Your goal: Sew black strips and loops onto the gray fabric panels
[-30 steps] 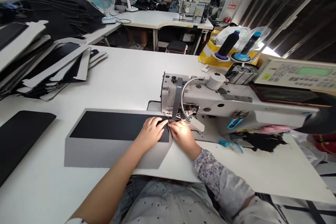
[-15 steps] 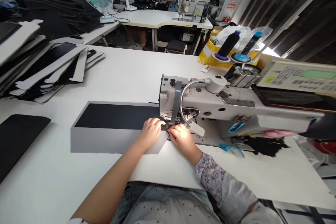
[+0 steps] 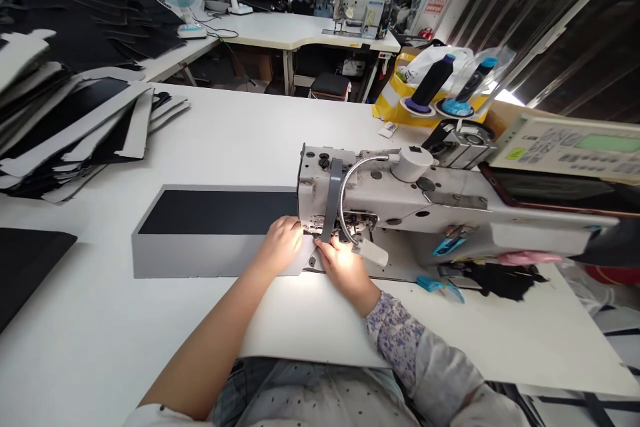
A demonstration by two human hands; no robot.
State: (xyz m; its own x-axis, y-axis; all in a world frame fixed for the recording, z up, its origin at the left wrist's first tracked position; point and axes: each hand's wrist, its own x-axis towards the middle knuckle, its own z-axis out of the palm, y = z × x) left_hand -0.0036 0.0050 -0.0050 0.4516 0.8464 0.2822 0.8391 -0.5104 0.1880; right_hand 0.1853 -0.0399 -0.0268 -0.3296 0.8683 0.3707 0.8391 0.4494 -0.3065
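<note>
While the sewing machine [image 3: 380, 200] runs as the fixed point of this bench, the left hand [image 3: 280, 245] lies flat, fingers spread, pressing the grey-and-black panel [image 3: 210, 230] just left of its needle. The right hand [image 3: 345, 267], fingers curled and pinching the panel's edge, sits directly in front of it. Compared with a second ago, less panel shows on the near side, suggesting the seam is advancing. Beyond the machine stand thread cones [image 3: 433, 83]; far left, a stack of panels [image 3: 65, 127].
</note>
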